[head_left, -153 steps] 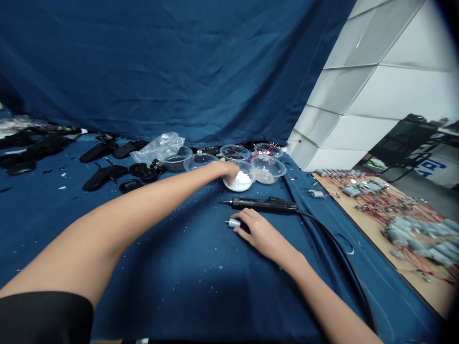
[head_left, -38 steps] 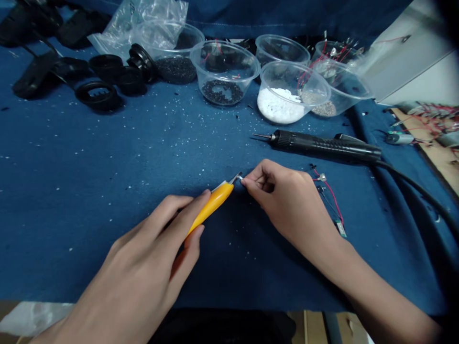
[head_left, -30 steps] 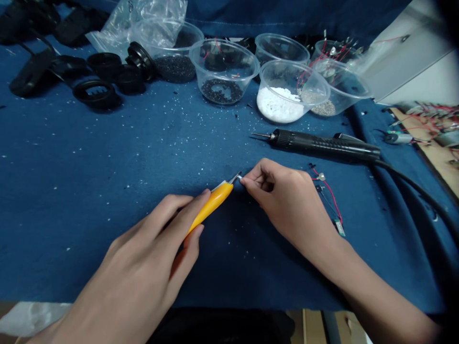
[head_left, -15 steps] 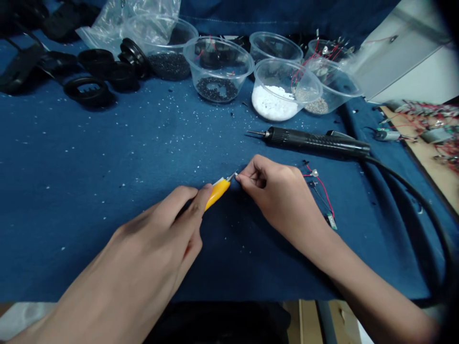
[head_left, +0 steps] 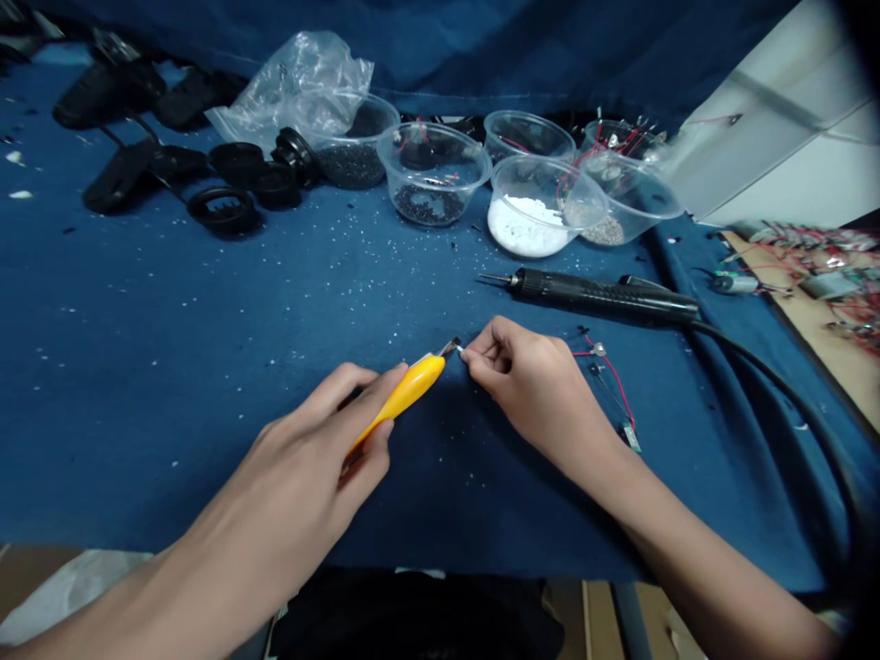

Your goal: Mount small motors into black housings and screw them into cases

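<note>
My left hand [head_left: 309, 440] is wrapped around a yellow-handled tool [head_left: 407, 392] with a short metal tip, perhaps a small cutter. A tiny dark piece [head_left: 456, 342] shows at that tip. Pinched between thumb and forefinger of my right hand [head_left: 526, 367] is a tiny pale piece [head_left: 462, 348], too small to name, its end right beside the metal tip. Whether the two touch, I cannot tell. Just right of my right wrist lie red wires [head_left: 621, 385] with small parts and a little green circuit board [head_left: 631, 438].
Beyond my hands lies a black electric screwdriver [head_left: 598, 295], its cable [head_left: 790, 390] curving down the right. Clear tubs of white [head_left: 526, 229] and black bits [head_left: 427, 206] stand behind. Black plastic parts [head_left: 224, 211] are at back left, a wire-covered board [head_left: 845, 302] at right.
The view has shifted slightly. More of the yellow handle shows in my left hand, and a dark piece is now visible at its tip. My right hand keeps its pinch.
</note>
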A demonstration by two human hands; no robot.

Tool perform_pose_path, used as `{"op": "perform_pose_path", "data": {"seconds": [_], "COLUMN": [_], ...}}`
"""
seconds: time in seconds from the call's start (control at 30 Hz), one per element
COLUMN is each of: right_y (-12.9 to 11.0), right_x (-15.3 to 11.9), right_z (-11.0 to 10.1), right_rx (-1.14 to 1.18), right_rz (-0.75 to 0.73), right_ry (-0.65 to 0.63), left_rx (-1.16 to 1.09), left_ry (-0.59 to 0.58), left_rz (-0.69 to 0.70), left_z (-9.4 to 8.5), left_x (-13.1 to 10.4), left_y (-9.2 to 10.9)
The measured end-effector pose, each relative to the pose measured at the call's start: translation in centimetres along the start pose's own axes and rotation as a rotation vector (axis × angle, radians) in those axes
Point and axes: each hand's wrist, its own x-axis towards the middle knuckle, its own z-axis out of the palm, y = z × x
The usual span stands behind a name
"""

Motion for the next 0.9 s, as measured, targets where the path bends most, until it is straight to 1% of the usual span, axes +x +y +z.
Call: {"op": "perform_pose_path", "data": {"seconds": [0.2,0.4,0.5,0.63,0.9], "right_y": [0.08,0.18,0.27,0.35,0.42], "right_x": [0.01,0.18,0.16,0.1,0.14], "right_z": [0.02,-0.11,-0.19,-0.28,-0.22], "right_rx": [0.016,0.021,0.021,0.025,0.031], "right_rz": [-0.019,-0.023,-0.032,-0.037,-0.042], "right_ry": [0.0,-0.032,-0.039,-0.049,-0.049], "left_rx": [-0.011,-0.012,-0.028,-0.053,-0.069], "left_ry": [0.0,-0.063,-0.072,-0.056,-0.073], "left_rz": [0.005,0.042,0.015,-0.035,-0.048], "left_z": [-0.11,-0.67,-0.82,-0.73,-0.62], "left_x": [0.12,0.47,0.41,0.17,0.09], "left_y": [0.19,-0.25,-0.43,-0.43,-0.44]}}
